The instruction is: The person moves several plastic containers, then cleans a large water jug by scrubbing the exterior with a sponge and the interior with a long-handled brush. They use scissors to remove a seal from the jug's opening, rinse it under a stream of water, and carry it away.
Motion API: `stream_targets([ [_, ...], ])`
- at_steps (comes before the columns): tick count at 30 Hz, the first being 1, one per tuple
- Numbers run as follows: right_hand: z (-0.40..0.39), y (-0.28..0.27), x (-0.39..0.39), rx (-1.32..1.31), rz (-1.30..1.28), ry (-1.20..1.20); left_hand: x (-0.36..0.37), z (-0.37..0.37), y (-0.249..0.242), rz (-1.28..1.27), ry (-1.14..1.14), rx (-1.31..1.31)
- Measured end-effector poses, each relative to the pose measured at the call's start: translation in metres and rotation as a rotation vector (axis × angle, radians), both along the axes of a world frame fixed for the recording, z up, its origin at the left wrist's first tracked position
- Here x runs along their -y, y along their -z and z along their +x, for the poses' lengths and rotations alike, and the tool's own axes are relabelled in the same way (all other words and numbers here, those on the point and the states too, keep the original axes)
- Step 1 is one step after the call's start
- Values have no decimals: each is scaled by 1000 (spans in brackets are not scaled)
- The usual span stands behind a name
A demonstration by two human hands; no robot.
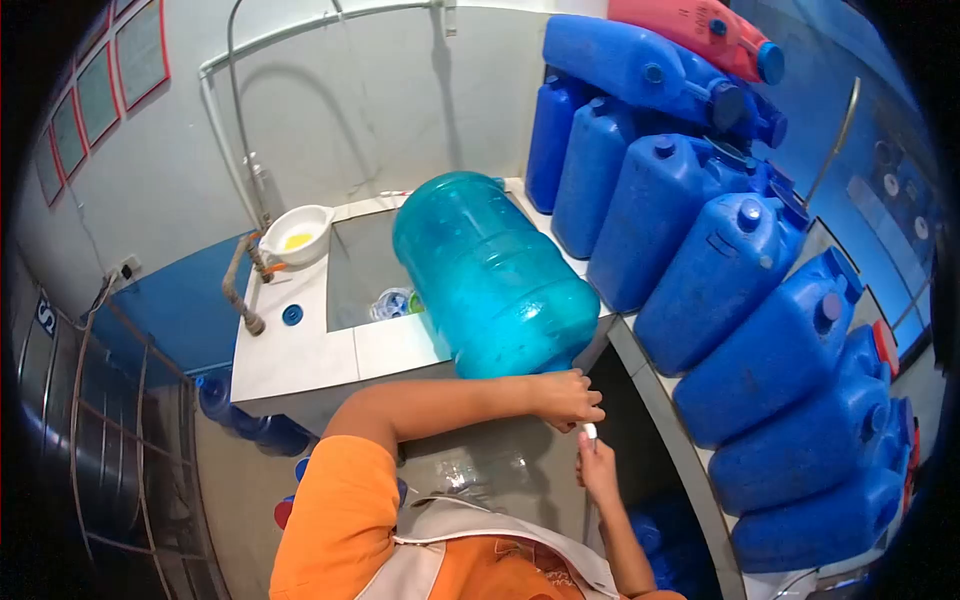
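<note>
A large translucent blue water jug (495, 270) lies tilted over the near edge of the sink, its mouth end toward me. My left hand (565, 400) reaches across and is closed at the jug's neck, the fingers hiding most of the mouth. Just below it, my right hand (598, 468) is closed round a thin handle with a white end (590, 431). That white end sits right by my left fingers; the tool's kind cannot be made out.
Blue jerrycans (700, 285) line the ledge at right, more stacked behind, with a red container (695, 35) on top. The sink (360, 270) holds small clear items. On its tiled counter (290, 365) are a white bowl (297, 236), a blue cap (292, 315) and pipes (238, 290).
</note>
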State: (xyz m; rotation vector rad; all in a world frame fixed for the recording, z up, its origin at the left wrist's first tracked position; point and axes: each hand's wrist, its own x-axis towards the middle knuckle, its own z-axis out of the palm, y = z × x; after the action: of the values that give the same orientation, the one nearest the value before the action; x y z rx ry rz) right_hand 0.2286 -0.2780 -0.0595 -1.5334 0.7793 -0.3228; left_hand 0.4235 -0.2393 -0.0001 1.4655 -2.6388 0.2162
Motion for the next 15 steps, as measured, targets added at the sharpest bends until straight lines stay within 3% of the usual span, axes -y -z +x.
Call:
stream_targets([
  [1,-4,26,21,82,-80,-106,-3,-1,4,-2,-13,2],
  [3,-6,59,56,134,-667,-274,-6,-7,16,-2,45,37],
  [6,-3,91,43,132,-609,-73,3,-3,21,-57,-67,78],
  [7,-4,74,24,126,-602,-77,4,-6,24,-69,-132,82],
  [9,-7,15,-12,23,151,154,8,2,17,-10,-127,52],
  [11,-13,32,4,-14,14,86,5,6,8,-2,-2,-3],
  [13,-23,63,44,29,-449,-87,4,-2,15,-42,-9,30],
  [15,-21,95,47,56,-412,-29,7,-8,30,-93,-102,64],
])
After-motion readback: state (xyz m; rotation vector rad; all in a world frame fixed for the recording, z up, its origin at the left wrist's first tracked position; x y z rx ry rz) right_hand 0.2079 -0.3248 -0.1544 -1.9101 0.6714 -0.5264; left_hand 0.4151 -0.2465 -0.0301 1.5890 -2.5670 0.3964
